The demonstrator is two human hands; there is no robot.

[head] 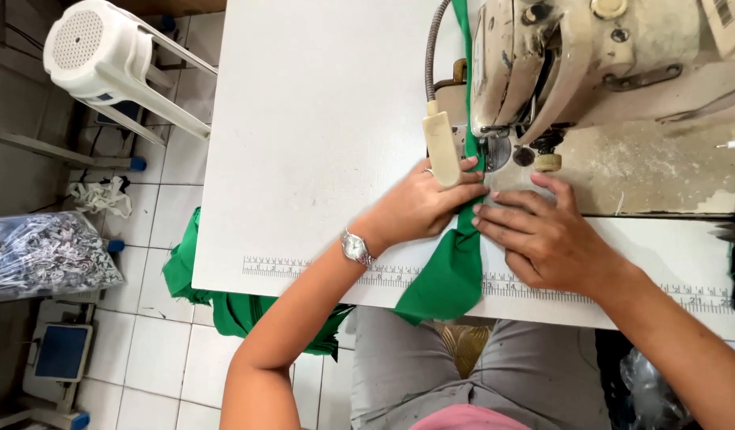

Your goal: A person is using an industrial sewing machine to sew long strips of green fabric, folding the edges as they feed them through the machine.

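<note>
Left hand [421,205] flat on green cloth [451,275], fingers [463,193] together, pressing the strip to the white worktop [303,143]. Right hand [542,239] just right of the strip, fingers [503,213] slightly spread, tips touching its edge. Cloth runs between both sets of fingers, up under the sewing machine [558,56] just beyond the fingertips, and hangs off the near edge. Wristwatch [356,248] on left wrist.

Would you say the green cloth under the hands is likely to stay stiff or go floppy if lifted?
Probably floppy: the green cloth droops over the table edge and bunches on the floor. Likely light and apt to shift, since the left hand and right hand press it flat.
</note>
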